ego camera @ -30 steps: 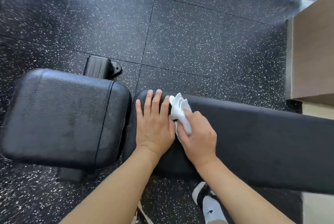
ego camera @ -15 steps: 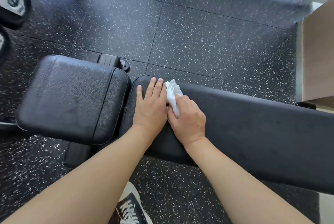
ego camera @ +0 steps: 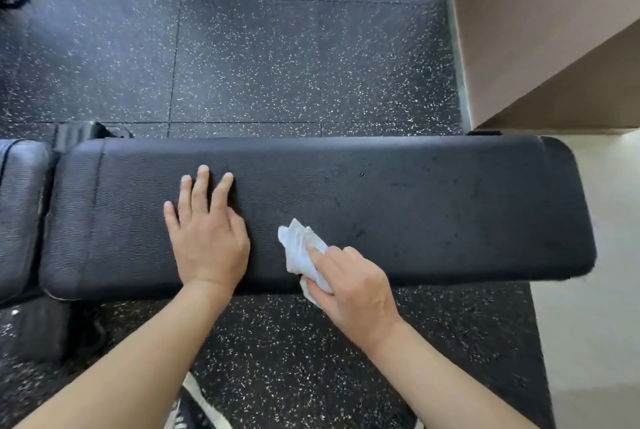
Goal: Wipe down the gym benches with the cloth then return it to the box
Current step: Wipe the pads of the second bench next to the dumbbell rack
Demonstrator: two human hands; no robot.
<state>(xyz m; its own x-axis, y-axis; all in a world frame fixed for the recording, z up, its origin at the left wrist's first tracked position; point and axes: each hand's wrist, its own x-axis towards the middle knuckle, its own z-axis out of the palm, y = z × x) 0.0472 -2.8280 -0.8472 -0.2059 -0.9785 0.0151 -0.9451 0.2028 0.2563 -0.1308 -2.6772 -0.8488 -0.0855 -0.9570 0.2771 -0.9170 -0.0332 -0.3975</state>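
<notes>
A long black padded bench back (ego camera: 433, 206) runs left to right across the middle of the view. Its separate seat pad (ego camera: 19, 213) shows at the far left edge. My left hand (ego camera: 207, 234) lies flat on the pad with fingers spread, holding nothing. My right hand (ego camera: 353, 286) grips a crumpled white cloth (ego camera: 299, 250) and presses it on the pad's near edge, a little right of the left hand. No box for the cloth is in view.
Black speckled rubber floor (ego camera: 263, 57) surrounds the bench. A brown wall corner (ego camera: 540, 30) rises at the upper right, with pale flooring (ego camera: 602, 290) along the right side. My dark shoe with a white lace (ego camera: 194, 408) is at the bottom.
The view has swung right, so most of the long pad now shows. My right hand has slid the cloth right and toward the near edge, away from the left hand.
</notes>
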